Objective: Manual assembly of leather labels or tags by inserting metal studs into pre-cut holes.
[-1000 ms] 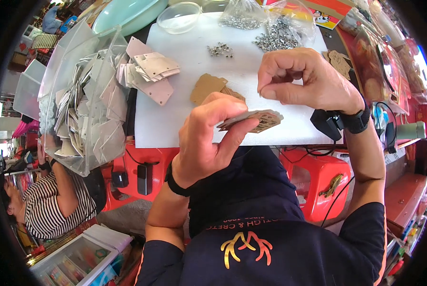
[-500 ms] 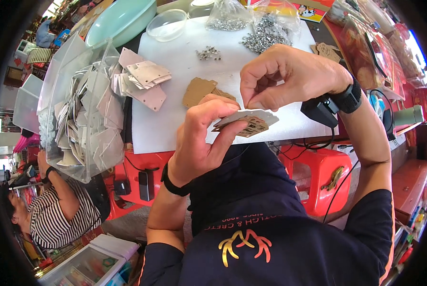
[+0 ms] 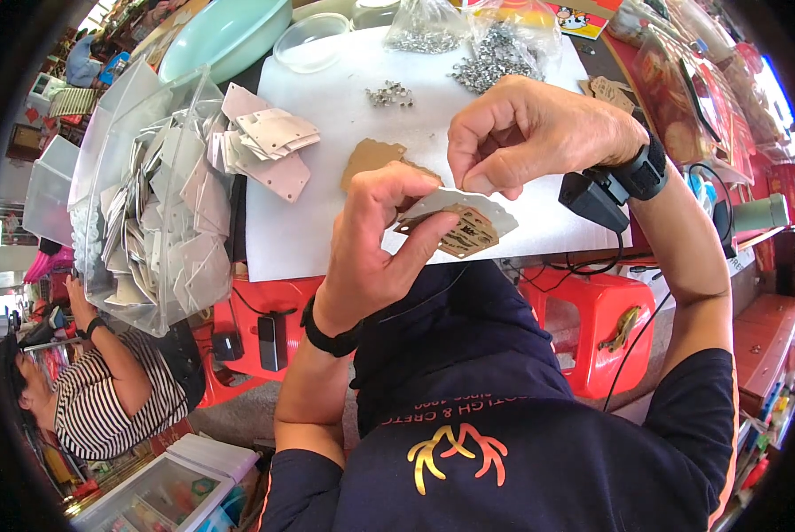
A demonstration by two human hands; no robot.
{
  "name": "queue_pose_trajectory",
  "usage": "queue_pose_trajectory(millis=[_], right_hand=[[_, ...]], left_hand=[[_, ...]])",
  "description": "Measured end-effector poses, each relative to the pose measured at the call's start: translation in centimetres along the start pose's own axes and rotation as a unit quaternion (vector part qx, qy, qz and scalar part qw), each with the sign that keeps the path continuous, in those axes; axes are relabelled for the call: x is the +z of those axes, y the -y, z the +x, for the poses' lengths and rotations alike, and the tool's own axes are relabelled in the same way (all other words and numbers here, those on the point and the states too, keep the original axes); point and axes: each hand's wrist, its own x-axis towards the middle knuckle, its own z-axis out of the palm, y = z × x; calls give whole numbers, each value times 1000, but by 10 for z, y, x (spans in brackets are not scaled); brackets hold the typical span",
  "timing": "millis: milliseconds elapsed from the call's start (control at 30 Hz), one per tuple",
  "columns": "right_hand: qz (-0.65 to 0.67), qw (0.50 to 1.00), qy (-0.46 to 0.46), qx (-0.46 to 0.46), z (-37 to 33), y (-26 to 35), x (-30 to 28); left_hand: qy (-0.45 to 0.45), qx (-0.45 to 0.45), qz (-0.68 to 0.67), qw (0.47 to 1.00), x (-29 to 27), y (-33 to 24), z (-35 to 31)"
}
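My left hand (image 3: pixel 371 257) is closed on a pale, shaped board (image 3: pixel 497 213) with small holes, held together with a brown printed board (image 3: pixel 470 236) in front of it. Its thumb presses on the brown face. At the upper edge of the pale board, my right hand (image 3: pixel 539 133) pinches thumb and forefinger together; whatever lies between them is too small to make out. Behind my left hand, more brown boards (image 3: pixel 369 161) lie on the white mat (image 3: pixel 309 235). Farther back sits a small heap of silvery metal fittings (image 3: pixel 390 94).
At left a clear plastic bin (image 3: pixel 153 315) holds many pale boards, with a loose stack (image 3: pixel 278 133) beside it. Bags of metal fittings (image 3: pixel 499 62), a clear tub (image 3: pixel 311 44) and a green basin (image 3: pixel 224 40) stand at the back. Another person (image 3: pixel 118 390) sits at left.
The held boards have tilted so that more of the brown printed face shows. My right hand has shifted slightly, its fingertips still at the board's upper edge.
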Motion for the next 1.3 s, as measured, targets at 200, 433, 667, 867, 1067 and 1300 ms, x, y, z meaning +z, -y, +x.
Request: queue_pose_trajectory(millis=[200,433,667,867,1067,1300], right_hand=[[46,999,-2,25,-1,-7,3],[-52,996,-45,-50,-4,-11,7],[117,986,-117,-38,-3,-29,17],[224,960,-166,-7,-7,-35,19],[253,932,-257,44,-5,-37,21],[143,966,-215,9,-1,-33,30]], left_hand=[[-20,-30,-36,999,1,-2,3],[-18,-86,-47,995,-2,-2,3],[-81,-111,-24,990,3,-2,9],[-146,-210,-99,962,4,-5,6],[-217,-153,-39,963,1,-12,4],[-128,-5,152,980,1,-10,16]])
